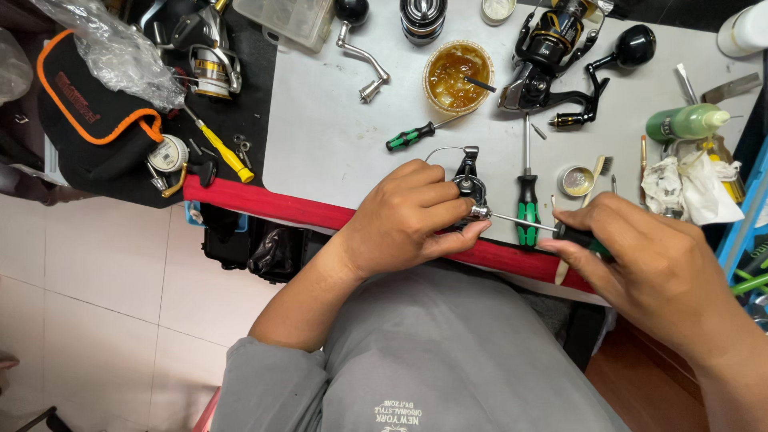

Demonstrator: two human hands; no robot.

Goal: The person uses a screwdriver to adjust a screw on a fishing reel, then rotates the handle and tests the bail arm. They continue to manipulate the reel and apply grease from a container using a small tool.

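My left hand (pixel 410 214) grips a dark fishing reel rotor with a wire bail arm (pixel 466 178) at the near edge of the white bench top (pixel 328 136). My right hand (pixel 640 260) holds a green-and-black screwdriver (pixel 578 237). Its thin shaft (pixel 520 222) runs left and its tip meets a small silver fitting on the reel part, right by my left thumb. Most of the screwdriver handle is hidden inside my fist.
Another green-black screwdriver (pixel 526 210) lies beside the rotor and a third (pixel 411 137) further back. A tub of amber grease (pixel 458 76), a black spinning reel (pixel 552 64), a loose crank handle (pixel 362 60), a green bottle (pixel 686 122), a rag (pixel 694 188) and a yellow screwdriver (pixel 224 152) stand around. The bench edge is red (pixel 272 204).
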